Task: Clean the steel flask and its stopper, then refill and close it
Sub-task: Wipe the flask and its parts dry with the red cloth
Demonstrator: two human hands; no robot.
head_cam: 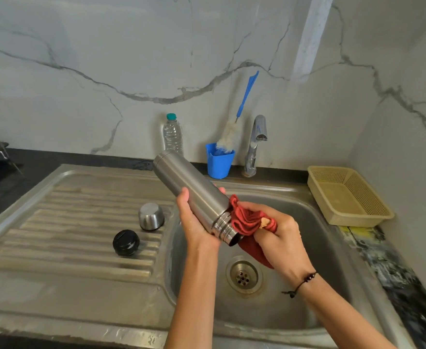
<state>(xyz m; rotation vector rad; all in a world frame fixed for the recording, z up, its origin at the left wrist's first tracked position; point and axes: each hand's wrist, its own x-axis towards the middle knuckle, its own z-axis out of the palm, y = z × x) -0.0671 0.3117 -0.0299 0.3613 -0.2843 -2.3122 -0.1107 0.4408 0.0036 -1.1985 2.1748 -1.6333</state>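
Marble-veined walls back a steel sink (pixel 295 195) with a ribbed drainboard, where the black stopper (pixel 126 242) and a steel cup (pixel 151 216) sit apart from each other. Over the basin the left hand (pixel 194 222) wraps around the steel flask (pixel 194 192), held tilted with its open mouth down toward the person. The right hand (pixel 279 238) clutches a bunched red cloth (pixel 247 222) against the threaded neck. Wiping well probably means turning the flask inside the cloth — working round the thread grooves — while the left grip stays firm on slick metal. A water bottle (pixel 172 133) waits by the wall for the refill.
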